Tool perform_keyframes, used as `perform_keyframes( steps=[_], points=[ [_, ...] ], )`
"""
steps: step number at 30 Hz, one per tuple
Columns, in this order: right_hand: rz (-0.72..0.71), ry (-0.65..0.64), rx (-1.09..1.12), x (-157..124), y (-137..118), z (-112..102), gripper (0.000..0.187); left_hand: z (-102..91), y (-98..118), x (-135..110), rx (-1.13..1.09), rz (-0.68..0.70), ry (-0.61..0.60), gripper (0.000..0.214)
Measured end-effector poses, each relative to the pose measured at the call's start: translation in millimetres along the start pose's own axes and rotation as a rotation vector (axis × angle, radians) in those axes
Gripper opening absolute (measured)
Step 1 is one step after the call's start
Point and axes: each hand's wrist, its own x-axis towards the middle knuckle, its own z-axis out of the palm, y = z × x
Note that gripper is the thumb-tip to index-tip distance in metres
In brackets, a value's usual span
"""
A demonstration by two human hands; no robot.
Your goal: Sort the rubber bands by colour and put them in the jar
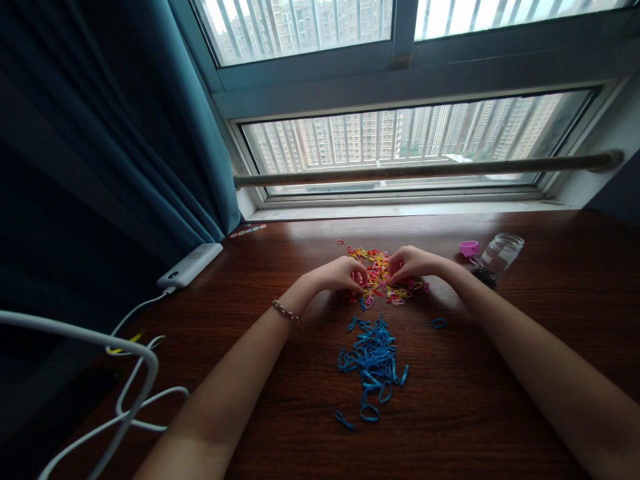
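A loose pile of small rubber bands in red, yellow and pink lies on the dark wooden table. My left hand, with a braided bracelet at its wrist, reaches into the pile's left side, fingers curled. From the right, my right hand has its bent fingers lowered among the same bands. What either hand's fingertips hold is too small to make out. Nearer to me is a heap of blue rubber bands, with several strays around it. One single blue band lies to the right, below my right forearm.
A clear jar with dark contents lies tipped at the right, beside a pink lid. At left are a white power bank and a looping white cable. A blue curtain and a window rail border the table.
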Motion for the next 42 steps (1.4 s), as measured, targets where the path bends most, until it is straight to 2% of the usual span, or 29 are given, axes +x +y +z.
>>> perform_keyframes(
  steps=[4, 8, 10, 14, 16, 19, 23, 30, 34, 37, 42],
  points=[
    [0.029, 0.243, 0.002, 5.8, 9.8, 1.8, 0.020, 2.8, -9.7, 2.6, 0.077, -0.017, 0.134, 0.013],
    [0.118, 0.370, 0.107, 3.9, 10.6, -2.5, 0.024, 3.5, -19.0, 3.6, 0.179, -0.046, 0.217, 0.012],
    [0.183, 0.329, 0.136, 0.6, 8.3, -6.2, 0.024, 3.7, -21.1, 4.5, 0.227, -0.040, 0.232, 0.012],
    [0.264, -0.005, 0.066, -4.0, 0.6, -10.4, 0.021, 2.6, -19.7, 5.7, 0.351, -0.072, 0.305, 0.012],
    [0.302, -0.081, -0.026, -3.5, -4.9, -9.0, 0.022, 1.2, -18.0, 5.6, 0.427, -0.120, 0.404, 0.010],
    [0.331, -0.056, -0.166, -0.2, -14.0, -3.6, 0.024, -0.7, -17.0, 4.7, 0.502, -0.242, 0.505, 0.011],
    [0.315, -0.007, -0.237, 3.9, -20.9, 4.2, 0.025, -1.0, -18.0, 3.9, 0.536, -0.334, 0.484, 0.015],
    [0.276, -0.083, 0.027, -0.7, -14.7, -1.3, 0.019, 1.2, -18.9, 4.1, 0.551, -0.314, 0.430, 0.016],
    [0.241, -0.057, 0.131, -7.1, -18.7, -11.0, 0.019, 1.3, -19.6, 4.0, 0.550, -0.311, 0.436, 0.016],
    [0.281, 0.001, 0.228, -8.4, -23.7, -12.9, 0.018, 0.4, -18.8, 3.8, 0.547, -0.293, 0.462, 0.014],
    [0.299, 0.238, 0.366, -8.1, -24.0, -13.4, 0.020, -5.2, -13.2, 2.6, 0.406, -0.237, 0.482, 0.011]
  ],
)
